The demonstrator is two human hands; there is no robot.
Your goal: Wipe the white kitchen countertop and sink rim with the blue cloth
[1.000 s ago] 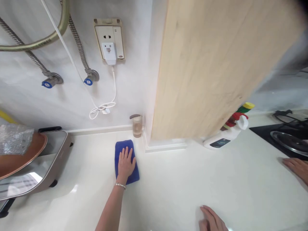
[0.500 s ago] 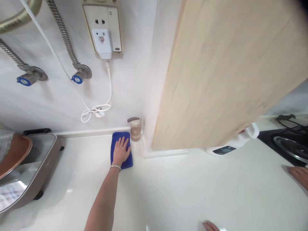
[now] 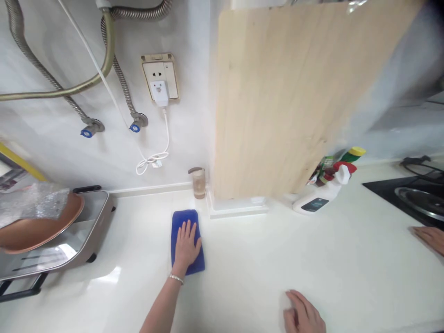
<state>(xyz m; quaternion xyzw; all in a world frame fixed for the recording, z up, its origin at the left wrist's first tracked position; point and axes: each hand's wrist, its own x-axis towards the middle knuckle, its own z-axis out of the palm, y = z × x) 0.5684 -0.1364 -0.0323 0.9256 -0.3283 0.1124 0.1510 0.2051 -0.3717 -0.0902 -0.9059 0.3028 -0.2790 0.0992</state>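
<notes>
Blue cloth (image 3: 187, 240) under left hand (image 3: 186, 247), fingers spread flat, right hand (image 3: 305, 314) flat on white counter (image 3: 249, 259), no legible labels

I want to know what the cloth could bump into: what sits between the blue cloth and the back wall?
In the head view only bare white countertop; the small jar stands just to its right.

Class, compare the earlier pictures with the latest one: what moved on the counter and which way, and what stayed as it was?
The left hand, flat on the blue cloth, slid it up to the back wall beside the small cup, then back toward the person. The right hand stayed resting on the white countertop. Another person's hand stayed by the stove.
</notes>
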